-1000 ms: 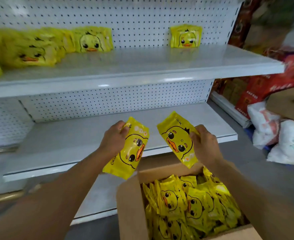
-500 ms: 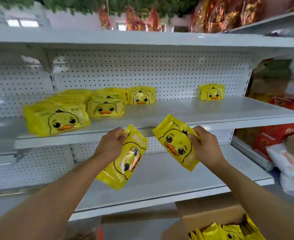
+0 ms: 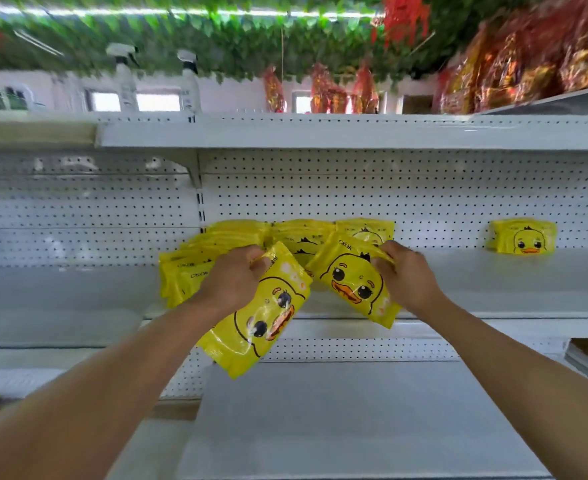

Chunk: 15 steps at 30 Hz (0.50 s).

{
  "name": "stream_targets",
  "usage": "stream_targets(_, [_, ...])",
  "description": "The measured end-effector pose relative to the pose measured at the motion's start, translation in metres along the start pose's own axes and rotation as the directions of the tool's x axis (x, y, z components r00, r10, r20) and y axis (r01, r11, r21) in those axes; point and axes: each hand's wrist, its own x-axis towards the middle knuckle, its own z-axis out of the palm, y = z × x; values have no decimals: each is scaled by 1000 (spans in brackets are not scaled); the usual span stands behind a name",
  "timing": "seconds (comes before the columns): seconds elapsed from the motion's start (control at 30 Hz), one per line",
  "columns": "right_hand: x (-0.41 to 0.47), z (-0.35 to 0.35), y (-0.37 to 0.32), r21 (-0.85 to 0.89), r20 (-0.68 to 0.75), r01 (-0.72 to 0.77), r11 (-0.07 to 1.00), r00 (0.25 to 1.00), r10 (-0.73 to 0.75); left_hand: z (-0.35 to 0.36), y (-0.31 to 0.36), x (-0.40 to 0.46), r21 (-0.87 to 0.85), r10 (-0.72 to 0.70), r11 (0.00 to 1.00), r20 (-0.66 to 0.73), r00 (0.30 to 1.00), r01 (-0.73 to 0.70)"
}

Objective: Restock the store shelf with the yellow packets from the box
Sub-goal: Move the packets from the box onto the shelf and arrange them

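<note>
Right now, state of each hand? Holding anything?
Left hand: closed on a yellow duck packet that hangs tilted below it.
Right hand: closed on a second packet, in front of the shelf.

Glossy plastic packets (image 3: 264, 317), matt perforated shelf (image 3: 493, 289)

Packet held in the left hand (image 3: 232, 282): bright yellow packet (image 3: 258, 317) printed with a black-outlined duck face, black eyes, orange bill and pale spots near the top. Packet held in the right hand (image 3: 406, 278): second packet (image 3: 351, 282), same yellow, same duck print, black lettering at its upper edge. Stacked packets (image 3: 216, 251) and lone packet (image 3: 522, 237): yellow, duck-faced. Shelf (image 3: 493, 285): plain pale grey-white. Back panel (image 3: 389, 199): white, with a regular grid of small dark holes. Hanging leaves (image 3: 216, 39): green. Bags on the top shelf (image 3: 527, 53): red and gold.
</note>
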Motion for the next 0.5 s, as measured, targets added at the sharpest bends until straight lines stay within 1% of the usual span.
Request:
stream_targets(0.07, [22, 19, -3, -37, 40, 21, 999, 999, -20, -9, -6, 11, 29, -1, 1000, -38, 999, 2])
stream_targets(0.2, [61, 62, -5, -80, 115, 96, 992, 990, -86, -20, -12, 32, 151, -27, 988, -76, 997, 38])
stream_targets(0.3, [85, 91, -6, -92, 179, 136, 986, 977, -118, -22, -18, 48, 177, -66, 981, -91, 994, 82])
stream_targets(0.37, [97, 106, -6, -103, 197, 194, 975, 965, -171, -21, -20, 57, 168, -98, 979, -101, 990, 114])
stream_targets(0.4, [102, 112, -5, -135, 196, 230, 964, 960, -202, -20, -20, 62, 167, -114, 977, -104, 988, 130])
stream_targets(0.5, [114, 129, -2, -308, 199, 310, 899, 946, -258, -15, -20, 73, 187, -124, 972, -107, 986, 143])
